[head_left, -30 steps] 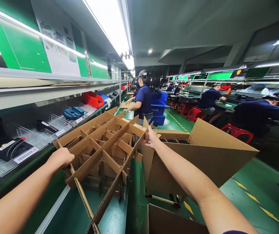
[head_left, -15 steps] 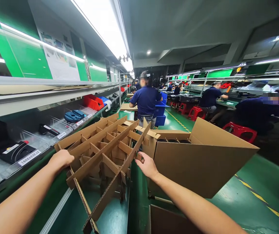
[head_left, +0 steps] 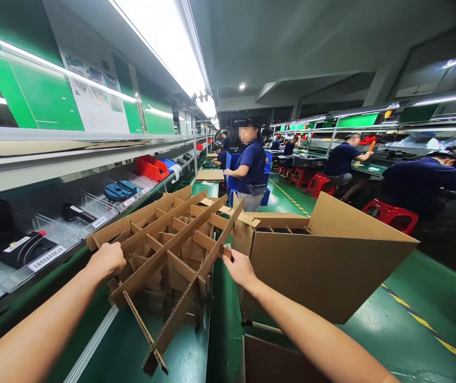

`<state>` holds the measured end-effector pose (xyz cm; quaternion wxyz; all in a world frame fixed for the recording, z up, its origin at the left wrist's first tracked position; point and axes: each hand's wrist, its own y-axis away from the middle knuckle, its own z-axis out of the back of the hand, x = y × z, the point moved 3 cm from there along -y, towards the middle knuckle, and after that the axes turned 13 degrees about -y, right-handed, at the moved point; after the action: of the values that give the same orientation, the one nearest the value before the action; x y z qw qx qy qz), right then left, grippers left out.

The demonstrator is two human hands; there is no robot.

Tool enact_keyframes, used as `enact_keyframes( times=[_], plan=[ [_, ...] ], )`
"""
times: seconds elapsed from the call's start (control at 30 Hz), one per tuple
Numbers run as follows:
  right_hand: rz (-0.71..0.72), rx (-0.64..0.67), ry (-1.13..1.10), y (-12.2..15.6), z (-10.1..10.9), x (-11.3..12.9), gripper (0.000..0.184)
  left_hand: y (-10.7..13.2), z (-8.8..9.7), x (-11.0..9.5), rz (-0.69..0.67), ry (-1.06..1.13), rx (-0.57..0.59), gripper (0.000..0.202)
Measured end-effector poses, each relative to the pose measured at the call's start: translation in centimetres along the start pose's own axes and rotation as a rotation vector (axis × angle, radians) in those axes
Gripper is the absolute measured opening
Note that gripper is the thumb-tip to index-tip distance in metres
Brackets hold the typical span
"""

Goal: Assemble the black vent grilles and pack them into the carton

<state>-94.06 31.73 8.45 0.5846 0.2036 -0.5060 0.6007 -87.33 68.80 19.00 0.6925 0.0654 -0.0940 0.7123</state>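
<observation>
A cardboard divider grid (head_left: pixel 176 240) of interlocked slotted strips spans the green bench in front of me, some strips skewed. My left hand (head_left: pixel 108 259) is closed on a strip at its left side, fingertips hidden behind the cardboard. At the right side my right hand (head_left: pixel 239 267) pinches the end of a cross strip between thumb and fingers. Just right of that hand stands an open cardboard box (head_left: pixel 323 271) with its flap raised; divider cells and dark contents show inside.
Clear bins with black parts (head_left: pixel 23 247), a blue part (head_left: pixel 120 190) and a red bin (head_left: pixel 151 169) line the left shelf. Another cardboard box (head_left: pixel 276 359) sits low in front. A co-worker (head_left: pixel 250 167) stands ahead; others sit on red stools (head_left: pixel 389 215) at the right.
My left hand has shifted slightly right, and the grid's near end has swung right. My right hand barely moved. The standing co-worker has turned to the left.
</observation>
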Motion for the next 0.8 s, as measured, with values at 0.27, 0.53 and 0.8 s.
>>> enact_keyframes(
  times=[0.27, 0.53, 0.8],
  plan=[
    [-0.005, 0.072, 0.018, -0.3, -0.4, 0.1, 0.023, 0.5, 0.6, -0.7, -0.043, -0.043, 0.070, 0.062],
    [-0.095, 0.141, 0.113, -1.2, -0.5, 0.3, 0.023, 0.6, -0.2, -0.9, 0.019, -0.025, 0.095, 0.045],
    [-0.156, 0.202, 0.145, -1.2, -0.6, 0.2, 0.024, 4.0, -2.0, 0.7, 0.165, 0.258, -0.276, 0.082]
  ],
)
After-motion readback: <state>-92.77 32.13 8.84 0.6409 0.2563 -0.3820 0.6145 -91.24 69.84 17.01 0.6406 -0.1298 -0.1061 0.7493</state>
